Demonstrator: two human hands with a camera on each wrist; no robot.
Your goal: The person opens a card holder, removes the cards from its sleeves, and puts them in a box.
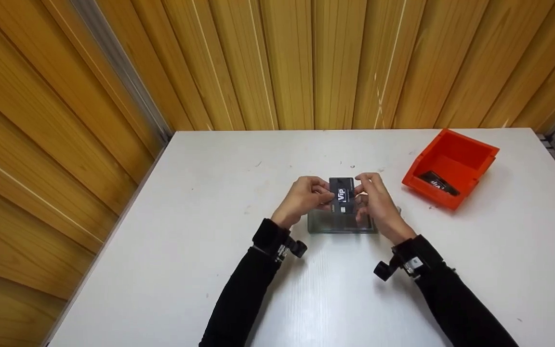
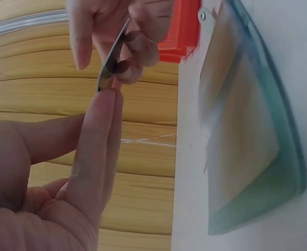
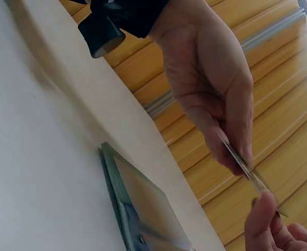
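Observation:
A dark card with white "Vip" lettering (image 1: 341, 187) is held up in front of me, its printed face towards the head camera. My left hand (image 1: 300, 198) pinches its left edge between thumb and fingers. At the opposite edge, my right hand (image 1: 379, 208) holds it with thumb and curled fingertips. Both wrist views show the card (image 2: 109, 65) nearly edge-on. Below the hands, a flat, greenish, glass-like slab (image 1: 328, 225) lies on the table, partly covered by the card and right hand. Its surface looks shiny in the left wrist view.
An orange-red bin (image 1: 472, 156) stands at the right back of the white table (image 1: 171, 231), with a similar dark card (image 1: 439, 183) lying inside. Wood-patterned panels (image 1: 287, 62) rise behind the table and on the left.

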